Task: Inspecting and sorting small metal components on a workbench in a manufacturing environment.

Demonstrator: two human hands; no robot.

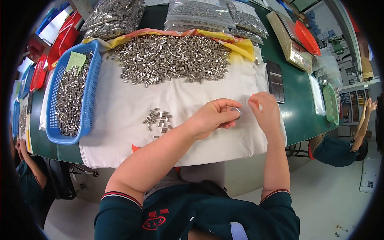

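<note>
My left hand (215,118) is closed, thumb and fingers pinching a small, shiny, round metal piece (236,113). Just right of it, my right hand (265,110) is raised with thumb and forefinger brought together; what lies between them, if anything, is too small to make out. Something orange-red shows at its fingertips. Beneath both hands spreads a white cloth (116,104). A small loose group of short metal cylinders (159,120) lies left of my left hand. Beyond my hands is a broad heap of similar metal cylinders (172,58).
A blue basket (95,76) full of metal pieces stands at the left. Bags of metal parts (200,14) line the back, behind a yellow and orange cloth (242,46). At the right are a dark flat object (275,82), a scale (294,44) and a red tray (307,38). Other people sit on both sides.
</note>
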